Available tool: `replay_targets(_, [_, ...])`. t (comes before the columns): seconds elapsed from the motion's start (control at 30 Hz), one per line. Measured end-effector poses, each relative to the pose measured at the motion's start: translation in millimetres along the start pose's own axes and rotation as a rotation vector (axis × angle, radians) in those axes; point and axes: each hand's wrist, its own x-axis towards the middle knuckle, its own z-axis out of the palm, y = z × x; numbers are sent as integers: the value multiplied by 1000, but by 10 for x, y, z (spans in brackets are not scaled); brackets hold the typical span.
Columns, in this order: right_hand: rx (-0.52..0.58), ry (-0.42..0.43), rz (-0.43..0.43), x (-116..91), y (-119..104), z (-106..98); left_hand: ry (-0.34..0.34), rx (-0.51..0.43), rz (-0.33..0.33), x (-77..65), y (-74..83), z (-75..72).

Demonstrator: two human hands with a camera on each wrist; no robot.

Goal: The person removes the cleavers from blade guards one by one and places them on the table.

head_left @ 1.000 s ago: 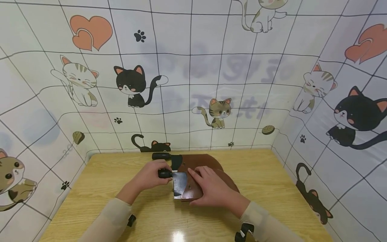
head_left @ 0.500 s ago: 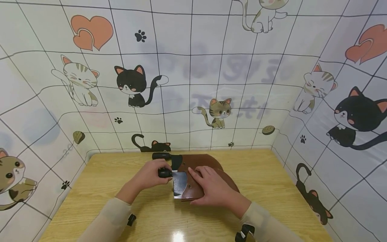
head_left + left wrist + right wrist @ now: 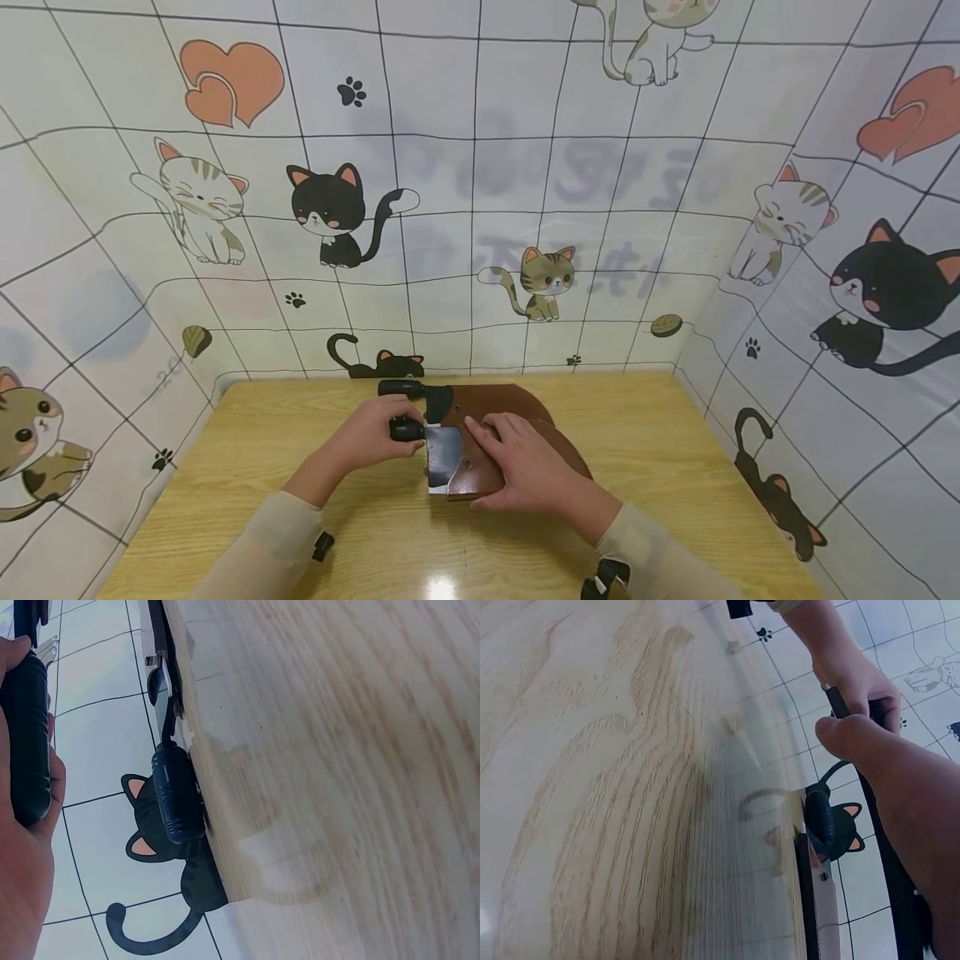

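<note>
In the head view my left hand (image 3: 367,433) grips the black handle of a cleaver (image 3: 444,454), whose dark steel blade shows in part. The rest of the blade is inside a brown leather sheath (image 3: 474,480). My right hand (image 3: 528,467) holds this sheath from the right, its fingers spread over the top face and its thumb at the near edge. Behind it lies a second sheathed cleaver with a black handle (image 3: 400,388). The left wrist view has the gripped handle (image 3: 28,742) raised off the table. In the right wrist view the sheath's edge (image 3: 885,855) runs below my thumb.
The light wood table (image 3: 300,417) stretches around the cleavers. Cat-print sheets (image 3: 435,250) close in the back and both sides. The second cleaver's sheath (image 3: 498,400) lies close behind the held one, near the back edge. Each sleeve has a black device at the wrist.
</note>
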Motion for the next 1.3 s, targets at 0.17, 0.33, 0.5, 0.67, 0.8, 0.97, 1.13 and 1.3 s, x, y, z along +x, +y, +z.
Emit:
replay_targets(0.17, [-2,-6,4,1,-5,3,-6,2,-12,-2,11,-3])
replay_targets(0.33, [12,-4,10,-25,24,-5,4,-3,-4,-15,-21,-8])
replay_targets(0.5, [35,1,33,-113,150,-11,44,-12,1,-74,-100,-63])
replay_targets(0.67, [50,0,10,-145,263,-18,29,-14,-25,-84,-74,-135])
replay_targets(0.8, [59,-7,5,-161,256,-16,27,34,2,-90,-78,-113])
replay_targets(0.97, [69,3,21,-181,238,-17,35,99,58,-92,-100,-77])
replay_targets(1.13, [68,8,27,-182,240,-6,28,146,66,-91,-92,-70])
replay_targets(1.3, [69,-7,12,-192,256,-6,43,163,76,-95,-68,-69])
